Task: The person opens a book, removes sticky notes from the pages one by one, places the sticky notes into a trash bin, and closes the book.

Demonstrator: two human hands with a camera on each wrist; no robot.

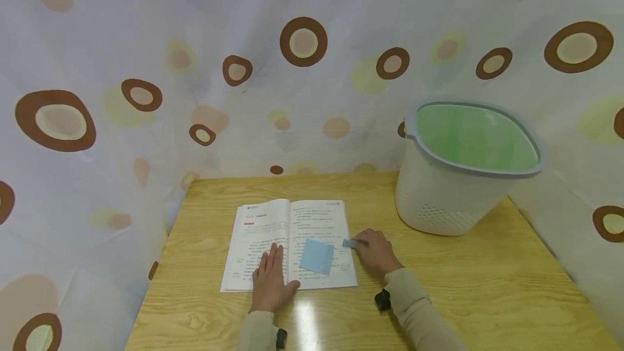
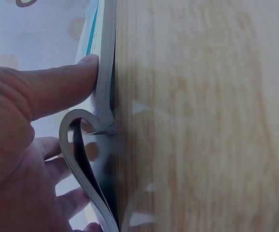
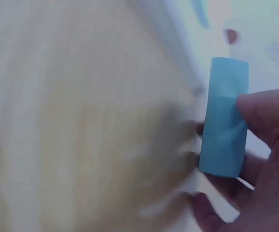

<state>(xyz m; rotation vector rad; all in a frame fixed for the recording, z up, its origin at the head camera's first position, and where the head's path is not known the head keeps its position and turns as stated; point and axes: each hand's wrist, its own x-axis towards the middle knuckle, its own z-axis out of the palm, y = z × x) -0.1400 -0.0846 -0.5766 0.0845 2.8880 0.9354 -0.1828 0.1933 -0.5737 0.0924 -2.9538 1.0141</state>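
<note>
An open book (image 1: 317,215) lies on the wooden table with printed text on both pages. My left hand (image 1: 270,283) rests on its left page, fingers spread upward and thumb reaching toward the right page. In the left wrist view, the thumb (image 2: 64,89) lies along the book's lower edge, beside the curved spine (image 2: 79,116). A light-blue square sheet (image 1: 317,257) lies slightly tilted on the right page. My right hand (image 1: 375,252) pinches a small light-blue rectangular strip (image 3: 225,118) between thumb and fingers, at the right page's outer edge.
A tall white basket (image 1: 439,205) with a grey-blue rim and green inside stands at the back right of the table (image 1: 487,286). A patterned cloth (image 1: 302,123) with brown rings hangs behind and at both sides.
</note>
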